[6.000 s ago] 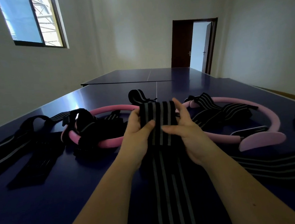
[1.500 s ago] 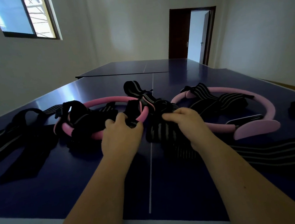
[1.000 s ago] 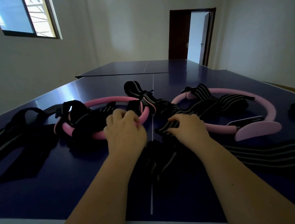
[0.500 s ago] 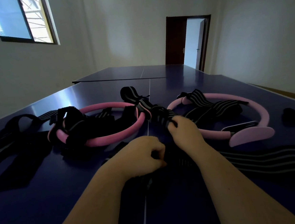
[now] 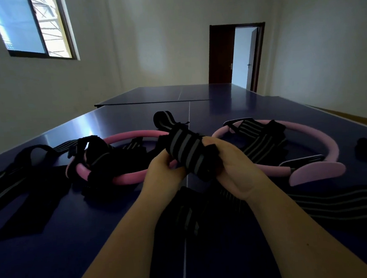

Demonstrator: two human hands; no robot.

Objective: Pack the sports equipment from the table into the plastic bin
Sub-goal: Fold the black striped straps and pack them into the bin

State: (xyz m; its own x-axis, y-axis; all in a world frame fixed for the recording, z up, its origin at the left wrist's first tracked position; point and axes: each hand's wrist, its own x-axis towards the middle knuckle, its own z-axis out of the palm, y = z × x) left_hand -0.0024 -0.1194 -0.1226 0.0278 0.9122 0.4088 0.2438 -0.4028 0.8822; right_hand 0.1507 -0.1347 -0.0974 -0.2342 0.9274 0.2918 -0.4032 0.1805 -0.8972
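A person's left hand (image 5: 163, 172) and right hand (image 5: 232, 168) clamp a rolled striped strap (image 5: 185, 151) above the blue worktop (image 5: 56, 258), seemingly to hold it compact for packing.

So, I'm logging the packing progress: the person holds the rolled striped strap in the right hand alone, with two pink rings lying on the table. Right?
Not alone: in the head view the left hand and the right hand both grip the rolled striped strap. The left pink ring and the right pink ring do lie on the table.
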